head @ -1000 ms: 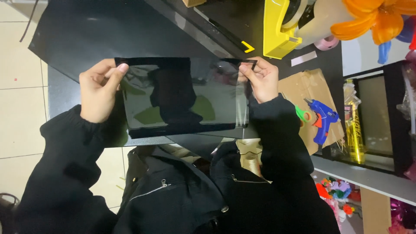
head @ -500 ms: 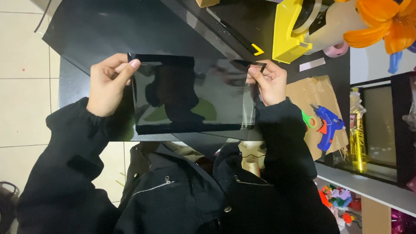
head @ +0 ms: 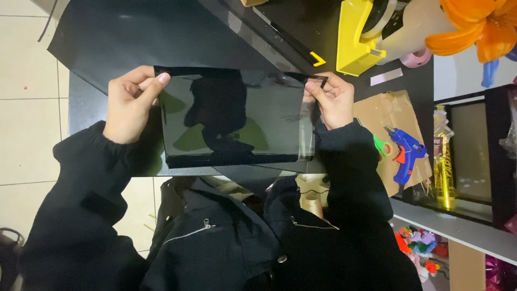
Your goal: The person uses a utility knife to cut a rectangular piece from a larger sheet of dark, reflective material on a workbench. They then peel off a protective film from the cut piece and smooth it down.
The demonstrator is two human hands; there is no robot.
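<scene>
I hold a glossy black sheet [head: 237,116] flat in front of me, its shiny face reflecting a dark figure and green patches. My left hand [head: 129,103] pinches its left top corner between thumb and fingers. My right hand [head: 334,99] pinches the right top corner, where a strip of clear film [head: 307,137] hangs down along the sheet's right edge. Both sleeves are black.
A larger black sheet [head: 140,37] lies on the dark table behind. To the right are a yellow tape dispenser [head: 358,37], a cardboard piece [head: 390,116] with a blue glue gun [head: 406,153], green-handled scissors [head: 382,146], an orange flower [head: 479,27] and a shelf [head: 468,156].
The sheet and both hands have shifted slightly up and to the right in view. Both grips are unchanged.
</scene>
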